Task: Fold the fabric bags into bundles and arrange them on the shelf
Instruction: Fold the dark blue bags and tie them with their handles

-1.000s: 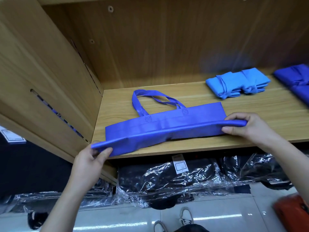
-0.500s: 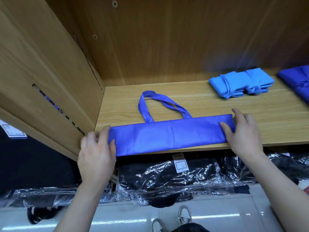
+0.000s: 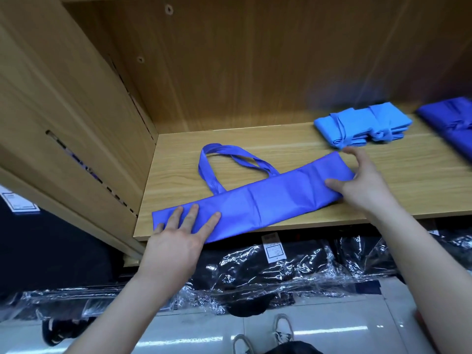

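Note:
A royal-blue fabric bag (image 3: 260,200), folded into a long narrow strip, lies slanted along the front of the wooden shelf (image 3: 293,146), its handles (image 3: 219,162) looped toward the back. My left hand (image 3: 178,238) presses flat on the strip's left end with straight fingers. My right hand (image 3: 362,180) rests on the strip's right end, thumb on top of the fabric and fingers spread beyond its edge. A light-blue tied bundle (image 3: 362,127) sits at the back right, and another royal-blue bundle (image 3: 452,126) is partly cut off at the right edge.
The cabinet's side wall (image 3: 76,118) stands close on the left and its back panel (image 3: 255,60) behind. Below the shelf lie black items in clear plastic wrap (image 3: 281,272) with a white label. Shoes (image 3: 260,335) stand on the pale tiled floor.
The bag went from a half-folded sheet held by its ends to a flat strip on the shelf. Since half a second ago the strip's right end swung backward and both hands now lie flatter on it.

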{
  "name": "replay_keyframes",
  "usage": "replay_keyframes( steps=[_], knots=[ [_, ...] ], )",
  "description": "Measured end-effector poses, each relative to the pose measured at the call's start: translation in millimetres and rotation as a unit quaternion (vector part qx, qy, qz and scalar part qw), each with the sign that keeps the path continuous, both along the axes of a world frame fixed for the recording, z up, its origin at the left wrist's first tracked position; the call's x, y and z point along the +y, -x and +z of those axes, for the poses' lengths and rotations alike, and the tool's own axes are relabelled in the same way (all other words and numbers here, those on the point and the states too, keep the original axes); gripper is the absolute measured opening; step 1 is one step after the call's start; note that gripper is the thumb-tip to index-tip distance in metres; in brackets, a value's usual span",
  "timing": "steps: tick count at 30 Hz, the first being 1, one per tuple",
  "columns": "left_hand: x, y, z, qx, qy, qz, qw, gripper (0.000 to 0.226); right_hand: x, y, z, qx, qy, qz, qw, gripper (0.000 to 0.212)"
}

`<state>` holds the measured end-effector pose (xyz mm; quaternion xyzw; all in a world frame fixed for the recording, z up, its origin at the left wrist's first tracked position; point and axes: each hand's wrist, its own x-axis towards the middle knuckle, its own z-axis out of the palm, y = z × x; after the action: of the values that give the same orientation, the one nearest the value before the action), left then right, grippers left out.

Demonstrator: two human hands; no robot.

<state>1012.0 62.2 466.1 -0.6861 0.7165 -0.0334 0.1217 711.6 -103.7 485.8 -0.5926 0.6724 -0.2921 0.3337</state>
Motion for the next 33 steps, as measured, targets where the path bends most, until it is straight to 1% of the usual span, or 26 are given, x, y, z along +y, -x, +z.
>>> replay_keyframes(
  steps=[2,4,5,6,7,8,9,10,12,13,14,15,16,17,18,19,20,22,24,26,28,29,31,32,33],
  knots=[
    [8.3,6.8,2.9,-0.01,-0.004,-0.001,1.0,0.106,-6.8,-11.5,9.8,-0.032,0.094,0.013,0.995,0.065],
    [12.6,14.6,9.4,-0.033,-0.039,-0.005,0.999,0.111,-15.8,-32.3,27.2,-0.034,0.209,0.035,0.977,0.061],
    [16.0,19.2,9.7,-0.034,-0.021,-0.013,0.999,0.101,-19.9,-45.4,36.8,-0.023,0.265,0.056,0.962,0.062],
    [19.8,23.6,8.6,-0.023,-0.006,-0.027,0.999,0.083,-22.9,-58.6,44.4,-0.004,0.311,0.089,0.946,0.068],
    [22.2,27.8,7.1,-0.005,0.017,-0.029,0.999,0.073,-25.1,-70.3,48.5,0.028,0.337,0.136,0.931,0.077],
    [22.8,34.1,10.4,0.002,0.04,-0.054,0.998,0.074,-23.2,-79.4,52.4,0.078,0.334,0.201,0.917,0.086],
    [22.2,40.5,19.3,0.012,0.06,-0.066,0.996,0.076,-18.2,-84.8,52.4,0.137,0.3,0.281,0.901,0.093],
    [21.4,45.5,24.6,0.014,0.072,-0.075,0.994,0.075,-7.8,-88.7,49.7,0.196,0.24,0.365,0.878,0.097],
    [20.3,57.4,32.4,0.011,0.061,-0.075,0.995,0.069,24.9,-91.0,31.3,0.284,0.132,0.494,0.811,0.098],
    [18.7,64.8,38.7,0.01,0.051,-0.073,0.996,0.06,41.0,-91.4,17.9,0.314,0.112,0.528,0.781,0.094],
    [19.1,70.3,42.9,0.011,0.056,-0.073,0.996,0.048,54.1,-91.0,1.5,0.331,0.105,0.544,0.763,0.089],
    [20.4,74.6,45.7,0.02,0.051,-0.074,0.996,0.04,62.2,-90.0,-13.4,0.33,0.108,0.542,0.765,0.081],
    [21.3,76.6,46.2,0.033,0.05,-0.084,0.995,0.036,64.7,-88.0,-26.7,0.309,0.121,0.53,0.78,0.072],
    [23.1,75.9,45.4,0.067,0.036,-0.097,0.992,0.034,64.2,-85.5,-36.4,0.278,0.139,0.516,0.798,0.065],
    [24.1,73.0,42.5,0.118,0.032,-0.112,0.986,0.037,62.1,-81.8,-42.7,0.25,0.153,0.505,0.812,0.06],
    [25.6,66.9,38.2,0.176,0.026,-0.123,0.976,0.051,59.5,-77.2,-47.5,0.23,0.162,0.499,0.82,0.058],
    [26.5,58.6,39.8,0.212,-0.012,-0.129,0.969,0.067,57.3,-72.6,-50.7,0.219,0.165,0.498,0.823,0.058],
    [29.1,39.2,46.9,0.256,-0.11,-0.116,0.953,0.089,55.5,-65.7,-55.5,0.179,0.155,0.5,0.833,0.062],
    [30.4,19.7,48.6,0.295,-0.112,-0.101,0.943,0.105,53.5,-62.7,-50.7,0.12,0.117,0.497,0.851,0.06],
    [24.5,7.5,42.4,0.349,-0.05,-0.081,0.932,0.11,52.2,-61.2,-37.5,0.026,0.051,0.485,0.873,0.051],
    [10.4,6.0,29.7,0.392,0.036,-0.057,0.917,0.103,55.1,-60.8,-24.8,-0.074,0.008,0.455,0.887,0.038],
    [0.9,9.6,22.8,0.409,0.064,-0.042,0.909,0.093,56.1,-61.2,-20.0,-0.107,-0.01,0.445,0.889,0.028],
    [-19.5,19.0,11.0,0.435,0.09,-0.012,0.896,0.063,58.5,-63.8,-14.9,-0.142,-0.033,0.406,0.902,0.007],
    [-28.0,23.2,6.3,0.438,0.098,0.006,0.894,0.047,57.1,-65.0,-15.7,-0.155,-0.045,0.376,0.913,0.021],
    [-34.3,27.6,3.1,0.439,0.103,0.029,0.892,0.038,55.2,-64.9,-18.1,-0.168,-0.049,0.344,0.923,0.05]
  ],
)
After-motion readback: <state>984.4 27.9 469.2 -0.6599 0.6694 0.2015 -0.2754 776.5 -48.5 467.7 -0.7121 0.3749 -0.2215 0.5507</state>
